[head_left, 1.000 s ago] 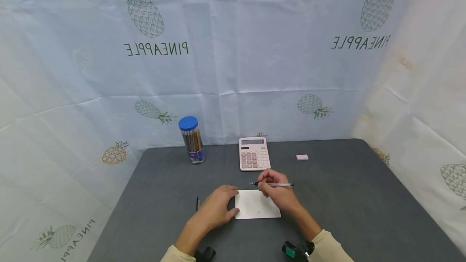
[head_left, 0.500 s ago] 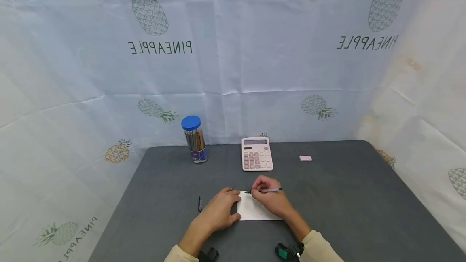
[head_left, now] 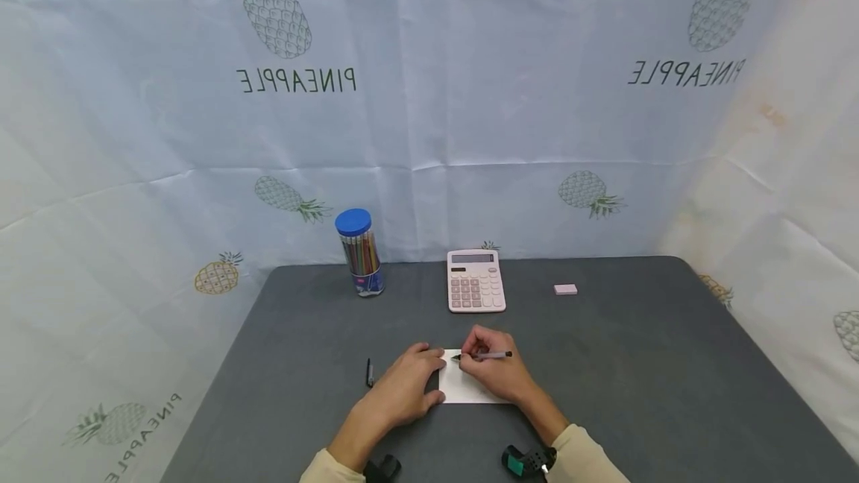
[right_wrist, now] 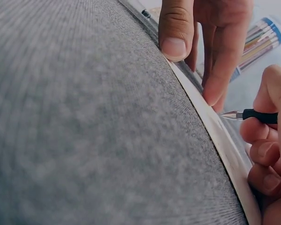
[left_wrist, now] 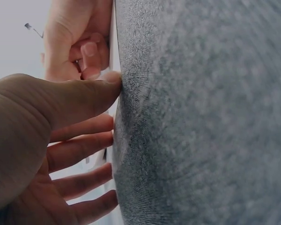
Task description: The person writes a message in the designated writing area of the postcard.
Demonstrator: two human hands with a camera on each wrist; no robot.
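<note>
A white sheet of paper point(head_left: 463, 389) lies on the dark grey table. My right hand point(head_left: 495, 367) pinches a pen point(head_left: 495, 355) with a black grip and a light barrel. In the right wrist view, the pen's metal tip point(right_wrist: 232, 115) points at the sheet near the left hand; whether it touches, I cannot tell. My left hand point(head_left: 406, 384) rests at the sheet's left edge, thumb and spread fingers pressing its border. Fingers and palm of the right hand hide the sheet's right part.
A black pen cap point(head_left: 370, 373) lies left of the left hand. Behind the sheet is a pink calculator point(head_left: 476, 282). A blue-lidded tub of pencils point(head_left: 362, 256) stands at the back left, and a small pink block point(head_left: 565, 289) lies at the back right.
The right hand has moved left and down with the pen, bringing its tip over the sheet's upper left part. The left hand has stayed at the left edge.
</note>
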